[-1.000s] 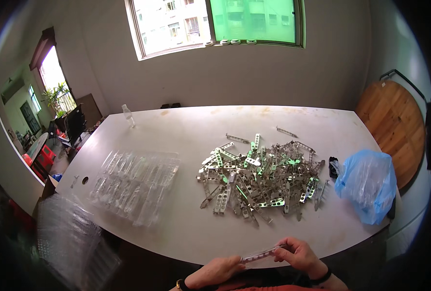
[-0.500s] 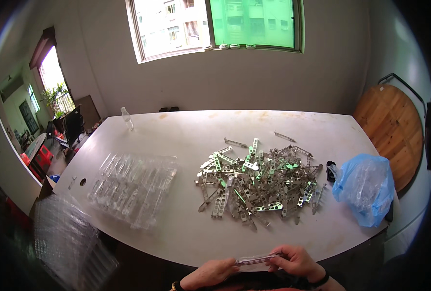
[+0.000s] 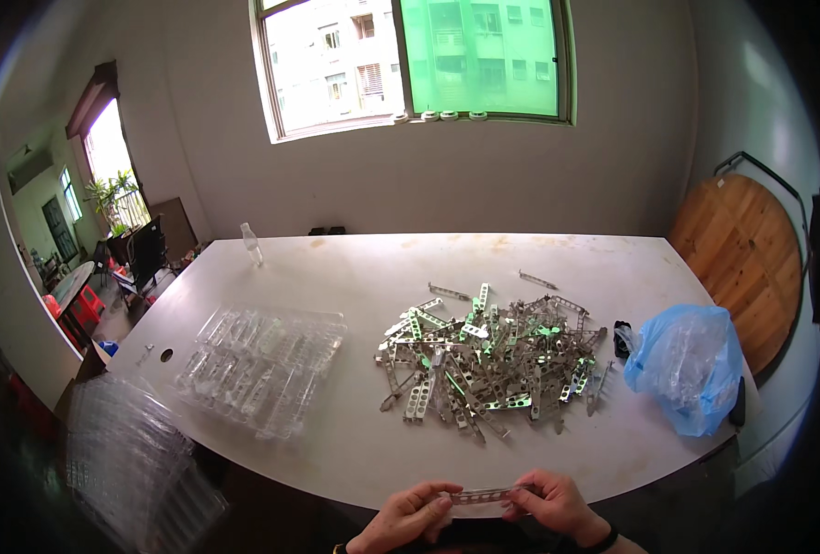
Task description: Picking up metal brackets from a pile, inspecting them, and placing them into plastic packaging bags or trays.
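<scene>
At the near edge of the white table (image 3: 355, 443), the left hand (image 3: 408, 519) and the right hand (image 3: 550, 503) each pinch one end of a thin, perforated silver metal strip (image 3: 482, 496). Its long axis runs left to right between the fingertips, level with the table edge. The heap of similar metal strips (image 3: 488, 360) lies straight ahead beyond both hands, slightly nearer the right, with the clear plastic compartment tray (image 3: 262, 365) off to the left.
</scene>
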`<state>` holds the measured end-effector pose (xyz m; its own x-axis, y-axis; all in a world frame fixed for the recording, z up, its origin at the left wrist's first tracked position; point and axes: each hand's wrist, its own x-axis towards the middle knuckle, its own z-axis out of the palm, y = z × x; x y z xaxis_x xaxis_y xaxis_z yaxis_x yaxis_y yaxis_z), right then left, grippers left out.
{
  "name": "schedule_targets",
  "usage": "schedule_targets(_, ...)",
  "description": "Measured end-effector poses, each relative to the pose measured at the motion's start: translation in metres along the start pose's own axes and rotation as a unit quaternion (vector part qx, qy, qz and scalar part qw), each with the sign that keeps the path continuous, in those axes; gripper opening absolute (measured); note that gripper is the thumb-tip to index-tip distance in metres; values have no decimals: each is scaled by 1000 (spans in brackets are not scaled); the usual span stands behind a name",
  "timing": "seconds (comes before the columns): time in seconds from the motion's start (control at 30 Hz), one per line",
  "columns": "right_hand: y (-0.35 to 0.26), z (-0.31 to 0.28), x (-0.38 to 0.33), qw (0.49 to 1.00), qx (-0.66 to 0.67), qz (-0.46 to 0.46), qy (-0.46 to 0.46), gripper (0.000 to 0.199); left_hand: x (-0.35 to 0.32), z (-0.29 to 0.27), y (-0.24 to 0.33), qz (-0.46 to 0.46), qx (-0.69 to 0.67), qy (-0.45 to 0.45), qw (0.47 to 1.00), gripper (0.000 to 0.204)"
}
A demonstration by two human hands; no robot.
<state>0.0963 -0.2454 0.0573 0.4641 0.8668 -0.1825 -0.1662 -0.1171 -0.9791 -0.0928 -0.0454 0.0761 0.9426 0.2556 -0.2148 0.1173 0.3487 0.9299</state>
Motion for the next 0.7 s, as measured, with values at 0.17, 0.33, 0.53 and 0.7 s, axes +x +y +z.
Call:
schedule_targets(0.17, 0, 2, -3, 999, -19, -27, 2, 15, 1, 0, -16, 73, -138, -32, 987, 48)
schedule_targets(0.33, -14, 7, -7, 995, -90, -35, 6, 17, 2, -4, -18, 64, -129, -32, 989, 52)
schedule_targets(0.53, -21, 7, -6, 998, -58, -19, 2, 16, 0, 4, -4, 107, -107, 4, 988, 51)
schedule_targets(0.7, -22, 6, -1, 990, -132, -44, 4, 15, 13, -3, -11, 94, 9, 29, 995, 44)
